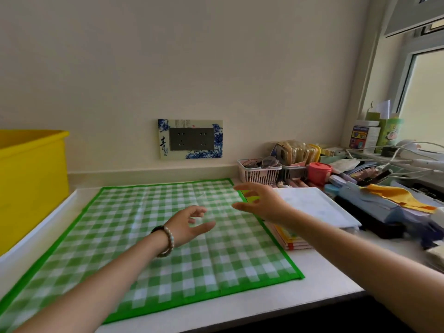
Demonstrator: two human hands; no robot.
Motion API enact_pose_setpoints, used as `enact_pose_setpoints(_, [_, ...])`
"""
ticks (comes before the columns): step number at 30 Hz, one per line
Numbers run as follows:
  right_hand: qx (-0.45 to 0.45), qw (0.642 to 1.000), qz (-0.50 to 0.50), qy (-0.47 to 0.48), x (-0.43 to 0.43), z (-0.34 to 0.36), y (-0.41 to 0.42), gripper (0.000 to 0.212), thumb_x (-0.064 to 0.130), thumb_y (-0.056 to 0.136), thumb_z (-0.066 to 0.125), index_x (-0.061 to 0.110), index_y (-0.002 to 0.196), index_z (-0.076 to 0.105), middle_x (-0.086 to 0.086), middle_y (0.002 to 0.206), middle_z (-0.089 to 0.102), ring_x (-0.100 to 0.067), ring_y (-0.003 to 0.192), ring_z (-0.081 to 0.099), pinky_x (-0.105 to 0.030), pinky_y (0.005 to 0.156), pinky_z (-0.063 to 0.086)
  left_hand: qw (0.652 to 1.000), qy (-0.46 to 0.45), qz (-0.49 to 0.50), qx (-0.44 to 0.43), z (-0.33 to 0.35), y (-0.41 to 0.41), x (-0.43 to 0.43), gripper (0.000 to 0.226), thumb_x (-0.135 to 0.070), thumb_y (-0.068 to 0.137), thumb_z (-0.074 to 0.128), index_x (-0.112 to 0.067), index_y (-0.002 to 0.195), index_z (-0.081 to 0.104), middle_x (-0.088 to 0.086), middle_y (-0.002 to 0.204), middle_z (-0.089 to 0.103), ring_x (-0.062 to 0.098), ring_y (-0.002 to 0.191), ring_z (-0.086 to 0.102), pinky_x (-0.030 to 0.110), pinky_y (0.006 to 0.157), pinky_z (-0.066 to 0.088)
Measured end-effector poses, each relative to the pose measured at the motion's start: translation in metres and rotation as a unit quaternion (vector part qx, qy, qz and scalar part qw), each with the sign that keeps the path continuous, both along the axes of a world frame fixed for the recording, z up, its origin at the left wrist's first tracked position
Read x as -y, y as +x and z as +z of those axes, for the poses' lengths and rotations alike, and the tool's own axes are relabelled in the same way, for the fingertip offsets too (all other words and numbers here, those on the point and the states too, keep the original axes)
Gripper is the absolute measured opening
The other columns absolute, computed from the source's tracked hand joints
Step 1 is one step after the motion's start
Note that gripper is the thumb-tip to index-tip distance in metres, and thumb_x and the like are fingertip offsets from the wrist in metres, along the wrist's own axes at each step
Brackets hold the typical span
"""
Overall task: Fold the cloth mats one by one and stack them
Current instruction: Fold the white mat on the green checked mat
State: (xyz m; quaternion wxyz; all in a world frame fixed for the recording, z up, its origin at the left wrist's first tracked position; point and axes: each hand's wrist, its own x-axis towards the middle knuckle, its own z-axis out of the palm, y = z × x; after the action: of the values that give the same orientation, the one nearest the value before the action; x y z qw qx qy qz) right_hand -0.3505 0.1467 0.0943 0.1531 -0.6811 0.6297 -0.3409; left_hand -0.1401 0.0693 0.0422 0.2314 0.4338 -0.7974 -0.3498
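Observation:
A green-and-white checked cloth mat with a bright green border lies spread flat on the white counter. My left hand, a bead bracelet on its wrist, hovers over the mat's middle with loosely spread fingers and holds nothing. Over the mat's far right corner, my right hand is also empty, fingers spread and slightly curved. Whether either hand touches the cloth is unclear. Beside the mat's right edge lies a stack of folded mats with pink and orange edges.
A yellow bin stands at the left. A white sheet covers the stack's top. Behind it are a pink basket, a red jar, cables and clutter. The counter's front edge runs along the lower right.

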Motion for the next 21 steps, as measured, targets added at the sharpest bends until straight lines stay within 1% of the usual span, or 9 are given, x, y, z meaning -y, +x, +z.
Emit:
enact_pose_setpoints(2, [-0.005,0.999,0.043,0.031,0.0,-0.023,0.028,0.054,0.04,0.079,0.07,0.029,0.129,0.052,0.008,0.136,0.049,-0.009,0.121,0.049,-0.031,0.102,0.043,0.999,-0.003,0.011,0.05,-0.008,0.034,-0.006,0.069,-0.058,0.075,0.062,-0.028,0.133,0.043,-0.009,0.134,0.046,0.012,0.123,0.045,0.026,0.096,0.041])
enact_pose_setpoints(4, [-0.009,0.995,0.079,0.056,-0.003,-0.045,0.051,0.056,0.043,0.079,0.069,0.031,0.13,0.051,0.01,0.14,0.047,-0.01,0.127,0.044,-0.033,0.107,0.039,0.997,0.004,0.012,0.074,-0.013,0.066,-0.015,0.089,-0.077,0.059,0.059,-0.03,0.133,0.044,-0.009,0.137,0.045,0.009,0.122,0.044,0.025,0.099,0.039])
enact_pose_setpoints(6, [-0.017,0.991,0.104,0.079,-0.008,-0.064,0.069,0.056,0.044,0.079,0.069,0.033,0.131,0.05,0.011,0.142,0.044,-0.007,0.13,0.04,-0.029,0.109,0.034,0.995,0.011,-0.002,0.097,-0.017,0.094,-0.024,0.111,-0.092,0.039,0.051,-0.033,0.133,0.043,-0.01,0.14,0.042,0.004,0.122,0.042,0.022,0.101,0.036])
enact_pose_setpoints(7, [-0.018,0.989,0.116,0.086,-0.011,-0.072,0.075,0.057,0.044,0.078,0.07,0.033,0.131,0.05,0.012,0.142,0.044,-0.005,0.13,0.039,-0.025,0.109,0.031,0.993,0.009,-0.015,0.116,-0.019,0.106,-0.029,0.113,-0.095,0.037,0.048,-0.035,0.133,0.042,-0.012,0.142,0.04,0.003,0.124,0.04,0.022,0.103,0.034])
enact_pose_setpoints(10, [-0.051,0.982,0.161,0.084,-0.022,-0.085,0.091,0.057,0.047,0.078,0.07,0.037,0.13,0.049,0.017,0.144,0.039,0.003,0.129,0.035,-0.015,0.104,0.027,0.984,-0.009,-0.045,0.17,-0.024,0.135,-0.044,0.105,-0.093,0.043,0.05,-0.043,0.134,0.037,-0.018,0.146,0.031,0.001,0.131,0.032,0.026,0.11,0.031])
enact_pose_setpoints(12, [-0.069,0.976,0.189,0.081,-0.03,-0.089,0.098,0.055,0.049,0.078,0.069,0.041,0.129,0.049,0.02,0.145,0.036,0.003,0.131,0.034,-0.018,0.108,0.029,0.978,-0.018,-0.062,0.197,-0.026,0.146,-0.053,0.1,-0.089,0.049,0.054,-0.045,0.136,0.034,-0.02,0.149,0.024,0.0,0.135,0.026,0.03,0.114,0.026])
enact_pose_setpoints(14, [-0.09,0.971,0.21,0.077,-0.036,-0.09,0.103,0.055,0.053,0.077,0.068,0.043,0.128,0.05,0.023,0.144,0.036,0.005,0.132,0.032,-0.022,0.112,0.027,0.972,-0.031,-0.076,0.219,-0.027,0.153,-0.06,0.095,-0.081,0.054,0.059,-0.045,0.138,0.033,-0.023,0.15,0.019,-0.002,0.135,0.02,0.028,0.115,0.021])
enact_pose_setpoints(18, [-0.113,0.965,0.226,0.072,-0.045,-0.086,0.107,0.048,0.052,0.077,0.069,0.043,0.122,0.057,0.026,0.141,0.038,0.009,0.13,0.032,-0.017,0.109,0.024,0.979,-0.039,-0.07,0.188,-0.025,0.157,-0.07,0.075,-0.062,0.063,0.07,-0.046,0.131,0.042,-0.024,0.147,0.024,-0.001,0.135,0.026,0.022,0.111,0.023])
enact_pose_setpoints(21, [-0.123,0.966,0.22,0.062,-0.046,-0.083,0.11,0.04,0.048,0.079,0.068,0.04,0.118,0.062,0.022,0.141,0.043,0.006,0.129,0.037,-0.016,0.107,0.027,0.98,-0.034,-0.071,0.183,-0.022,0.157,-0.074,0.071,-0.06,0.062,0.074,-0.047,0.127,0.048,-0.024,0.145,0.029,-0.001,0.133,0.03,0.026,0.112,0.027])
